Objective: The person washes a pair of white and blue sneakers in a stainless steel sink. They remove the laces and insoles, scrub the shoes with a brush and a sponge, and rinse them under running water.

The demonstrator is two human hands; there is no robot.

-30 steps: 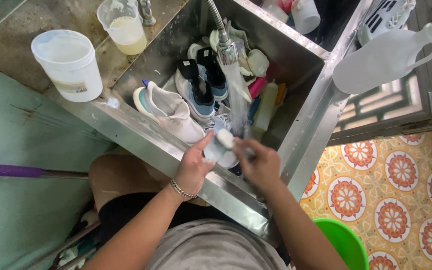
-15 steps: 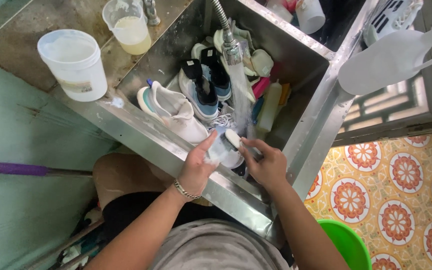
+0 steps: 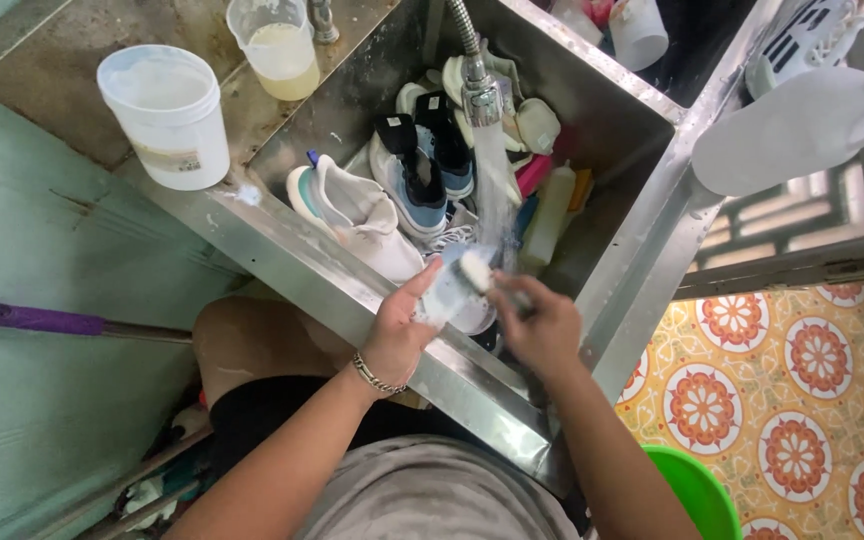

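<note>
My left hand [image 3: 399, 328], with a bracelet at the wrist, grips a white shoe [image 3: 457, 300] over the front of the steel sink [image 3: 352, 290]. My right hand [image 3: 542, 325] holds a scrub brush [image 3: 479, 270] against that shoe. Water runs down from the tap [image 3: 480, 95] onto the shoe and brush. More shoes lie in the sink: a white one [image 3: 352, 215] on the left and a blue and black pair [image 3: 422, 165] behind it.
A white plastic tub [image 3: 167, 115] and a clear measuring jug [image 3: 277, 45] stand on the counter at the left. A bottle [image 3: 550, 215] lies in the sink. A translucent jug [image 3: 802, 120] sits at the right. A green bucket [image 3: 697, 495] stands on the patterned tile floor.
The view has shifted slightly. My hands keep the shoe and brush under the water, and the brush has shifted a little on the shoe.
</note>
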